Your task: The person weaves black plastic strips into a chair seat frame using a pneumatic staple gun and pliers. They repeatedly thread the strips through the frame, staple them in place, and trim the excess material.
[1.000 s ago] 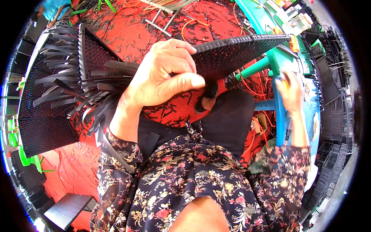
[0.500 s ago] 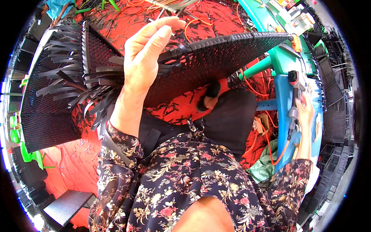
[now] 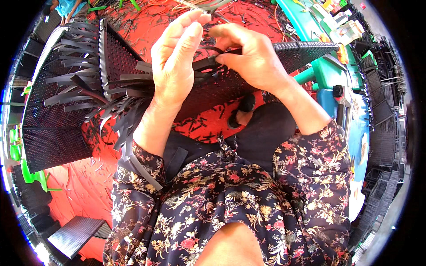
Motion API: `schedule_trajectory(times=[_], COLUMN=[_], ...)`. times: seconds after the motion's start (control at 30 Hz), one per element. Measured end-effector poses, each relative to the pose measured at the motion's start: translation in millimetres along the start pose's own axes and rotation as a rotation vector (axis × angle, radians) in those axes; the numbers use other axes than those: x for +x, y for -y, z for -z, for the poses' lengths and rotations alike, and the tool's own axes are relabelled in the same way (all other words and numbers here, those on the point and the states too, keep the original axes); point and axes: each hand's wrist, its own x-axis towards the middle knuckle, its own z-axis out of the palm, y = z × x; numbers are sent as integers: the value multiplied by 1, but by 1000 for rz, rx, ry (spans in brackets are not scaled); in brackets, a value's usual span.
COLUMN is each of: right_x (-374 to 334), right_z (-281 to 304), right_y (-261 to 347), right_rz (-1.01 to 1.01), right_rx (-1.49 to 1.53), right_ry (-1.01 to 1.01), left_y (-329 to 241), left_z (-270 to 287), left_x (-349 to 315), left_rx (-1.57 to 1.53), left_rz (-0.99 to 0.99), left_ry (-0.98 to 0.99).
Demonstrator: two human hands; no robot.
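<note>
A black woven rattan panel (image 3: pixel 306 52) stands tilted across my lap, its wrapped edge running up to the right. Long loose ends of flat black strip (image 3: pixel 73 80) fan out at its left corner. My right hand (image 3: pixel 255 57) is at the upper edge, thumb and fingers pinched on a thin black strip (image 3: pixel 216 49). Beside it my left hand (image 3: pixel 173 64) is raised against the panel's edge, fingers stretched out and partly overlapping each other. Whatever lies behind the left palm is hidden.
A black handheld tool (image 3: pixel 340 104) lies on the blue stool (image 3: pixel 327 101) at my right. Behind that is a green table (image 3: pixel 326 71) bearing a clear plastic container (image 3: pixel 348 33). Strip scraps litter the red floor (image 3: pixel 80 190). A person (image 3: pixel 69 9) is at the far left.
My right hand has left the tool on the stool and come over to the panel's edge, where it pinches the strip. My left hand has shifted slightly right.
</note>
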Motion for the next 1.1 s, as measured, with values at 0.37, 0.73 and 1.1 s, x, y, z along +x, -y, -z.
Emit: schedule_trajectory(times=[0.37, 0.73, 1.1], right_x=[-30, -44, -52], right_z=[3, -7, 15], right_y=[-6, 11, 41], right_rz=[-12, -66, -118], right_rx=[323, 431, 491], right_ry=[-155, -308, -269], left_y=[-3, -8, -10], left_z=[-2, -3, -30], left_x=[-6, -22, -39], left_rx=[892, 1240, 1329], left_rz=[-119, -335, -257], left_ry=[91, 366, 273])
